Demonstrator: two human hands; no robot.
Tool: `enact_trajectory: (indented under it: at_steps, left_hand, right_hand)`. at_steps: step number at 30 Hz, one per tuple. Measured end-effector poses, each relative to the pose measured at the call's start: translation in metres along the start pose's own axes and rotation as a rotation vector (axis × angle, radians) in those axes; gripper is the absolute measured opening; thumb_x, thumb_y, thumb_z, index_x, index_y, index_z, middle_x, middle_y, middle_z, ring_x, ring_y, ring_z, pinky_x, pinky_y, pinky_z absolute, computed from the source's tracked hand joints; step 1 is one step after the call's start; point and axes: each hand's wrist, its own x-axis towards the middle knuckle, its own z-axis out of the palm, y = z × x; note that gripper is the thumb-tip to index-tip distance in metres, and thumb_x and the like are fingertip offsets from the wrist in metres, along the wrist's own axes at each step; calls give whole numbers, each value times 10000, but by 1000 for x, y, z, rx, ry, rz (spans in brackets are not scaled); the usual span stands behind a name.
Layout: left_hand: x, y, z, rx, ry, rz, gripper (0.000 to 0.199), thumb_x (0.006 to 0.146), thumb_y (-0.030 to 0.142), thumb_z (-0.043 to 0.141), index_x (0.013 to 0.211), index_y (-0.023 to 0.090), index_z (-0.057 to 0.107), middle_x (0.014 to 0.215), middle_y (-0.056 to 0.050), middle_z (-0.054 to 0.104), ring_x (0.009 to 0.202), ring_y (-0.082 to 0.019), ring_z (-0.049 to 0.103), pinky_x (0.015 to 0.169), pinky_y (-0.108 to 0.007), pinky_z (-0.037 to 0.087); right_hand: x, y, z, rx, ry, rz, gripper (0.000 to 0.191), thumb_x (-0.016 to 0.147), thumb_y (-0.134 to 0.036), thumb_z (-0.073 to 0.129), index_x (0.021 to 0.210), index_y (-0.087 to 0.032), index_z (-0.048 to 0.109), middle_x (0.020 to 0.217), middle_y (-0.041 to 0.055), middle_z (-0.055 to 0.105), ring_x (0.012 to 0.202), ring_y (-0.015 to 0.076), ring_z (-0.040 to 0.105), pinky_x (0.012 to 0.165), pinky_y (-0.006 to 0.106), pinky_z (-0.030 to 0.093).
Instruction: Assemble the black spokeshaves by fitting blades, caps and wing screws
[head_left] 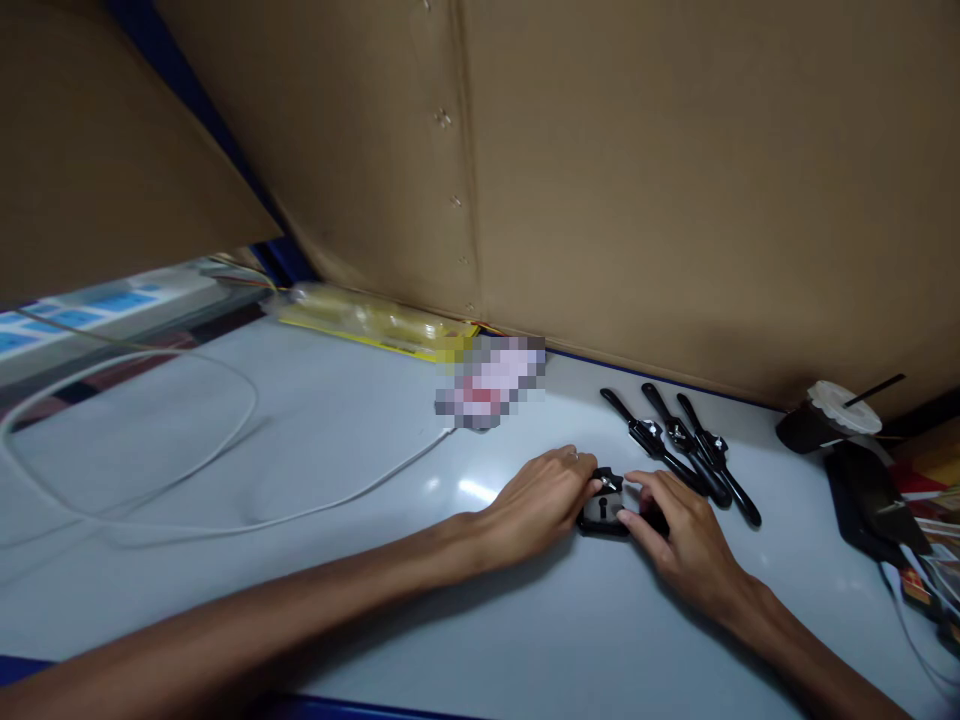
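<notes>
Black tool (603, 508), between four and five o'clock, clasped at its left end by the curled left hand (546, 492), could tip if the half-open right hand (694, 535), its hold unclear, pressed unevenly.

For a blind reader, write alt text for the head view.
The left hand grips a small black part on a pale desk, the right hand at its edge. Three black spokeshaves lie beyond; a lidded cup sits right, a pixelated object and white cable left.
</notes>
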Motion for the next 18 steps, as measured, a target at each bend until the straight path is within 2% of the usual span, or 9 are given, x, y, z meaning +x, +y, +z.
enact_trajectory:
  at_steps: [3, 5, 11, 18]
  left_hand:
    - [2, -5, -4, 19, -19, -6, 263, 1036, 255, 356, 859, 178, 535, 791, -47, 574, 702, -191, 547, 657, -310, 428]
    - [3, -9, -8, 32, -34, -11, 272, 1043, 262, 346, 868, 174, 536, 800, -51, 572, 696, -192, 543, 650, -312, 419]
    - [5, -13, -18, 50, -90, 20, 272, 1054, 259, 359, 864, 176, 534, 834, -58, 580, 735, -199, 540, 679, -317, 416]
    - [7, -14, -25, 45, -140, 63, 274, 1062, 244, 373, 842, 179, 522, 836, -60, 588, 762, -204, 529, 718, -325, 413]
  right_hand:
    - [1, 2, -9, 22, -109, -35, 158, 957, -260, 643, 1100, -197, 662, 994, 60, 661, 943, 225, 629, 843, 382, 533]
    - [1, 5, -13, 17, -168, -81, 164, 965, -223, 615, 1118, -204, 671, 1035, 64, 648, 989, 230, 607, 878, 400, 519]
    - [2, 7, -15, 81, -189, -114, 181, 1005, -168, 530, 1090, -195, 687, 999, 59, 630, 937, 193, 586, 839, 344, 491]
    - [4, 7, -18, 133, -262, -93, 200, 998, -180, 570, 1141, -194, 709, 1008, 68, 626, 935, 204, 565, 836, 364, 468]
